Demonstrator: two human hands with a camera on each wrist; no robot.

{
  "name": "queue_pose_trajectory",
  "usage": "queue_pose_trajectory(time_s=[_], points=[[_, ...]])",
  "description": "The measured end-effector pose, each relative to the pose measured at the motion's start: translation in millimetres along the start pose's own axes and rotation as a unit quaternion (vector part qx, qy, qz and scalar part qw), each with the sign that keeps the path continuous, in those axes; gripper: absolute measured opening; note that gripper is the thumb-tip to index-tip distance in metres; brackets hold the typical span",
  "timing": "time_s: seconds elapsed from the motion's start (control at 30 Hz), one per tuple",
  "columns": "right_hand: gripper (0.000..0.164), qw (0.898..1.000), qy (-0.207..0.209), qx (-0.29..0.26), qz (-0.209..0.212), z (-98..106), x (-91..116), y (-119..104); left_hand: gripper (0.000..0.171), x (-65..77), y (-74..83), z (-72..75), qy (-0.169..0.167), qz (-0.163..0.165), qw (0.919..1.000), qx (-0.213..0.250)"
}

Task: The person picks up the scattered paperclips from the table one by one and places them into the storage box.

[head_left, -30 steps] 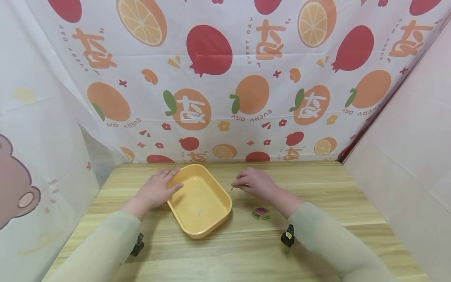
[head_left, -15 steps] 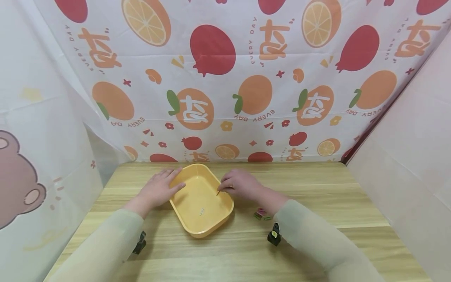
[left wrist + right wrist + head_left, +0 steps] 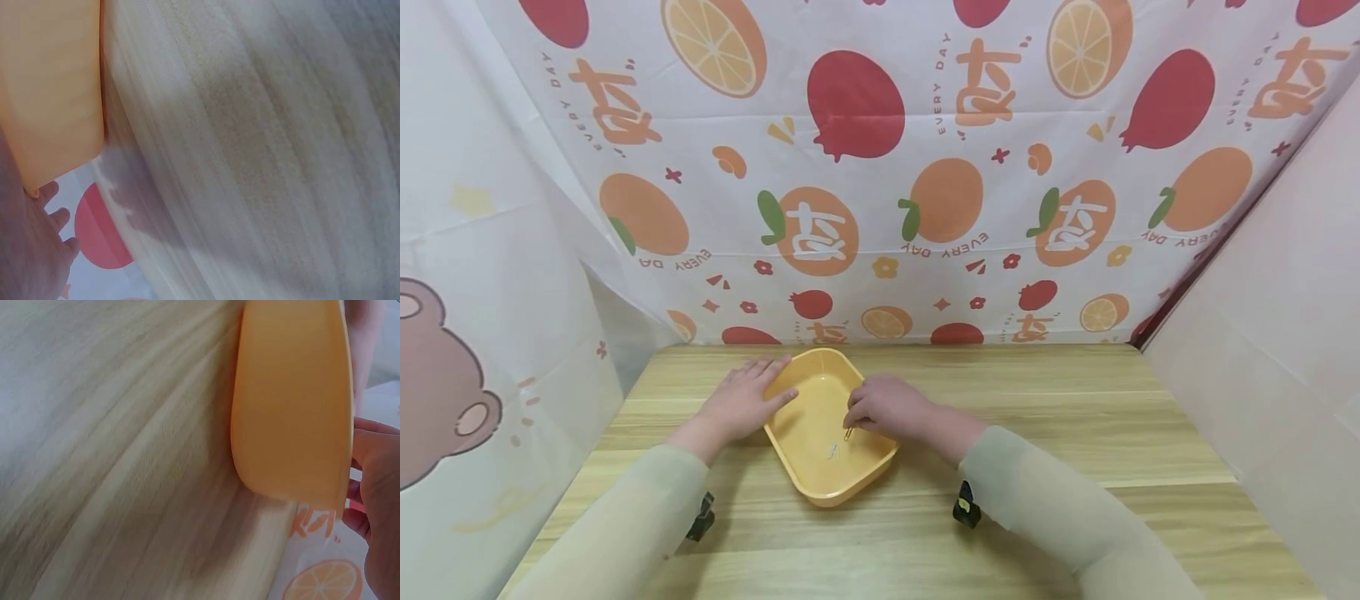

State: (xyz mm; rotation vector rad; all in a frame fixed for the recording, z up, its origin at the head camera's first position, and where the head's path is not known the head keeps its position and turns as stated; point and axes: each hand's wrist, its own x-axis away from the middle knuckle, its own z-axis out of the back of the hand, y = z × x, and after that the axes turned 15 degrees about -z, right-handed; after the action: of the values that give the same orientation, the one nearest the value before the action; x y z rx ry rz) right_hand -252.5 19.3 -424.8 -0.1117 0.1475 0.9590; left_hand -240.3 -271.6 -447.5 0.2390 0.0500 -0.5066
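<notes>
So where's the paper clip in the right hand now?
In the head view, just left of centre: the paper clip is pinched by the right hand over the yellow tray, near the pale clips inside.

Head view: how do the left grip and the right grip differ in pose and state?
The left grip rests on the rim of the yellow tray at its left, while the right grip reaches over the tray's right side. The left grip's fingers are stretched out; the right grip's are curled together. The right grip pinches a small clip, whereas the left grip shows none. Both are bare and at the same tray.
</notes>
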Motion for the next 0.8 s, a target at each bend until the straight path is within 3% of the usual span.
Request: queue_pose_trajectory(time_s=[0.27,0.47,0.8], points=[[0.015,0.995,-0.048,0.082,0.002,-6.2,-13.5,-17.4,0.073,-0.4,1.1,-0.4,-0.003,-0.001,1.0,0.003],[0.019,0.992,-0.085,0.094,-0.009,-16.2,-20.9,-20.8,0.074,-2.5,1.6,0.4,-0.005,-0.004,1.0,0.002],[0.022,0.988,-0.106,0.11,-0.015,-21.0,-30.6,-22.7,0.072,-2.3,1.4,3.1,-0.01,0.0,0.9999,0.002]])
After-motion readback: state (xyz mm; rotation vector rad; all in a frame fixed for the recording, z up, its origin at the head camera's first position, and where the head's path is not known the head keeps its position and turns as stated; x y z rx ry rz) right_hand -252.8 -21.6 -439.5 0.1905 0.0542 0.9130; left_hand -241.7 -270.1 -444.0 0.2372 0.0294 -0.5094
